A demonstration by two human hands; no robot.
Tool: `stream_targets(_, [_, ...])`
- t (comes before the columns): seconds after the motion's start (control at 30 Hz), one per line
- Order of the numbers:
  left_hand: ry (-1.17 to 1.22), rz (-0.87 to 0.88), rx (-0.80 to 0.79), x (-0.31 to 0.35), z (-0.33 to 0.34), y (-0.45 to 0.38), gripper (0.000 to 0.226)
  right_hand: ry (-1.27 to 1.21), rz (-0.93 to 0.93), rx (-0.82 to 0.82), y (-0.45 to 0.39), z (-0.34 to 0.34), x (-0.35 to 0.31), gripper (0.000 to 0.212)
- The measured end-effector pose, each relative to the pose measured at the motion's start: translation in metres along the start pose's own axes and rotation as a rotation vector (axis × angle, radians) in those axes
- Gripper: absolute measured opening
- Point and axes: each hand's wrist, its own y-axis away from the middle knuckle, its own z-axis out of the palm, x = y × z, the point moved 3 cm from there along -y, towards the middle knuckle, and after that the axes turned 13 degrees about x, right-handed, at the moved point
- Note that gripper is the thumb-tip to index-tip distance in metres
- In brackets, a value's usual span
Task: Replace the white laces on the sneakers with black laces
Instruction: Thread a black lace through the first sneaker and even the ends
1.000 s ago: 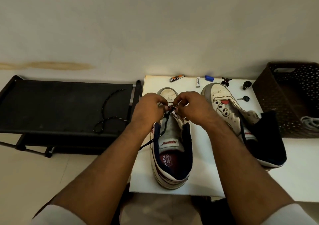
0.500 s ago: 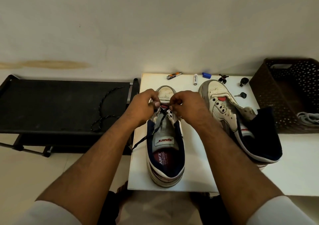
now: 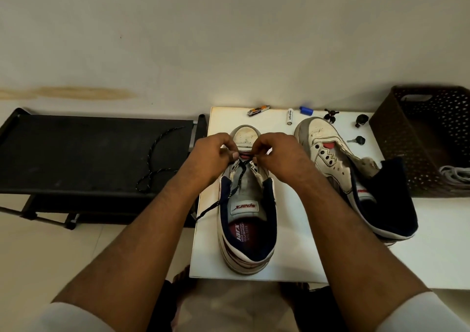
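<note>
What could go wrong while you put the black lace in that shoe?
The black lace has one long loose end hanging off the table's left edge, so it may end up uneven or slip back out of the near sneaker. Both hands, left hand and right hand, hide the eyelets, so one might be skipped.

Brown basket [image 3: 396, 138], key [image 3: 357, 140], battery [image 3: 289, 117] — all on white table [image 3: 292, 255].

Bare worktop [image 3: 287, 250] right of the near sneaker [image 3: 246, 212]; beyond that, blocked by the second sneaker [image 3: 356, 179] and basket [image 3: 422, 141]. Small clutter past the toe.
</note>
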Motion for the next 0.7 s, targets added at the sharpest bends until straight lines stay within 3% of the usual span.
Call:
stream_targets(0.23, [-0.157,-0.015,-0.146,-0.013,-0.006,0.006,0.01,-0.038,0.037,0.006,0.001,0.0,0.002,0.014])
stream_targets(0.3, [-0.16,-0.012,-0.171,-0.012,-0.007,0.005,0.011,-0.068,0.048,0.014,0.003,-0.002,0.0,0.026])
stream_targets(0.4, [-0.145,-0.052,-0.167,-0.013,-0.011,0.003,0.012,-0.023,0.039,-0.039,0.006,0.0,-0.004,0.035])
stream_targets(0.6, [-0.173,-0.073,-0.158,-0.018,-0.023,0.003,0.011,-0.089,0.081,-0.056,0.006,-0.005,-0.001,0.023])
stream_targets(0.7, [-0.168,-0.062,-0.096,-0.015,-0.017,0.001,0.01,-0.075,-0.079,-0.084,0.01,-0.015,-0.017,0.026])
